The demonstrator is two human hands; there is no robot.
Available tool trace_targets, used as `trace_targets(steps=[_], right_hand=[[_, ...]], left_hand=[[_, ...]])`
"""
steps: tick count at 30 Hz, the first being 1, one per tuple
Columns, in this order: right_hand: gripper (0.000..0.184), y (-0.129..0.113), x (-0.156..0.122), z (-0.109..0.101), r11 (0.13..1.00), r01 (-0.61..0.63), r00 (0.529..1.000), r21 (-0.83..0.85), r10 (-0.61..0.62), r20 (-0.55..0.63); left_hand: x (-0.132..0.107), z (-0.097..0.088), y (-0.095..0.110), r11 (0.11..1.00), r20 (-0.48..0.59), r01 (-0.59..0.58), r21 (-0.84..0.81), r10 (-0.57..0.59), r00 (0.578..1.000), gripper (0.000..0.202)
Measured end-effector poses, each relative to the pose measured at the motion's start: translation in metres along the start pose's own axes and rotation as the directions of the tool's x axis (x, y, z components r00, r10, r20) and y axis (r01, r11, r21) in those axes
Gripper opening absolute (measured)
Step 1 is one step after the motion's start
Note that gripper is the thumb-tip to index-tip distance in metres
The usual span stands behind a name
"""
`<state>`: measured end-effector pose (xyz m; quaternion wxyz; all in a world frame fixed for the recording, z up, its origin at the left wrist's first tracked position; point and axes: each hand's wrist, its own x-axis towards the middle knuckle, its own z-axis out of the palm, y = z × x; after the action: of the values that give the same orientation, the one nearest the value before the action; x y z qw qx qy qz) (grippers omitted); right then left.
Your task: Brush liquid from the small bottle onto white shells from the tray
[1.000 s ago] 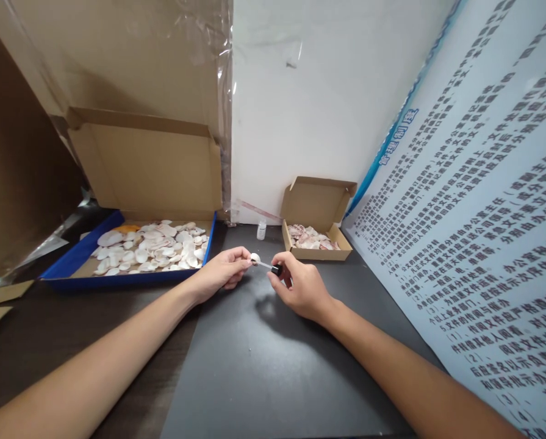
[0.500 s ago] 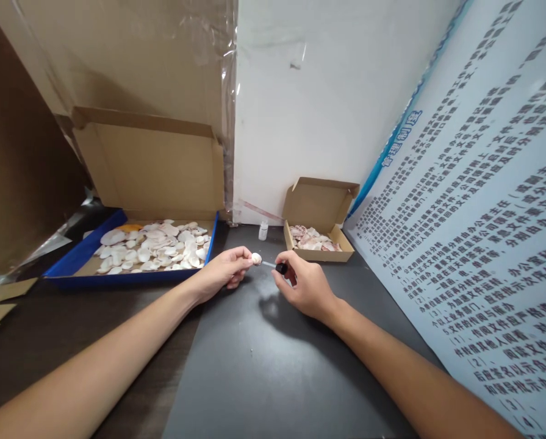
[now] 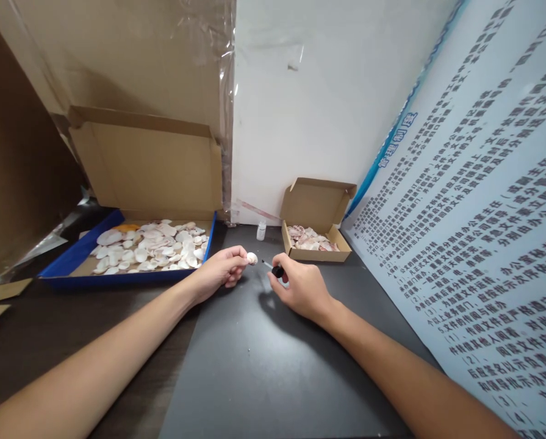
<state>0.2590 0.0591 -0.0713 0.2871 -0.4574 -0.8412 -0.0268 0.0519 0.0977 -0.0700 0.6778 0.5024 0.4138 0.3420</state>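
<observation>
Between thumb and fingers, my left hand pinches a small pale seashell above the dark table. Facing it, my right hand is closed on the black cap of a small applicator brush. Its thin stem points left toward the shell, and a gap shows between the dark tip and the shell. Behind both hands stands a small clear bottle with a white label, its top uncapped.
At left, a blue-edged cardboard box holds many white shells. A smaller open carton with pinkish shells stands at the back right. A printed panel walls off the right side; a white board rises behind.
The brush tip has come away from the shell, leaving a gap. The brush now tilts more upward at its tip. My left hand has shifted slightly left with the shell.
</observation>
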Motion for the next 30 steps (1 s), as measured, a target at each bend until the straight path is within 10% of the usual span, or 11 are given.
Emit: trace_targets(steps=[13,30], right_hand=[[0.011,-0.0053,-0.0028,0.0028,0.992,0.124,0.992,0.029,-0.122,-0.038],[0.014,-0.0038,-0.0015,0.0024,0.986,-0.022,0.999,0.165,0.027,-0.032]], left_hand=[[-0.0007,-0.0001,-0.0001,1.0,0.003,0.004,0.013,-0.005,1.0,0.026],[-0.0004,0.0003,0.0,0.999,0.016,-0.013,0.047,0.012,1.0,0.029]])
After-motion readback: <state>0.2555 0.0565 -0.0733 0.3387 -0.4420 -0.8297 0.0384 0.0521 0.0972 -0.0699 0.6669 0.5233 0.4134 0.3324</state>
